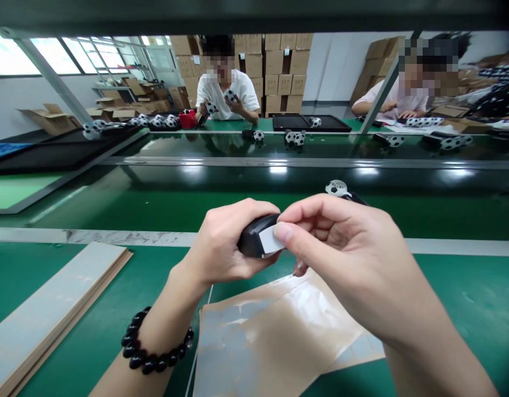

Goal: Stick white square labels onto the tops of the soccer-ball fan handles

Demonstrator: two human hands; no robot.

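While between two hands (221,245) (345,253), one label (271,240)

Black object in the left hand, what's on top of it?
The black object carries a white label under the thumb of the right hand; the left hand covers the rest.

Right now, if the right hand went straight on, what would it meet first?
The white rectangular label on the black rounded plastic piece in the left hand; the right hand's fingertips seem to touch it.
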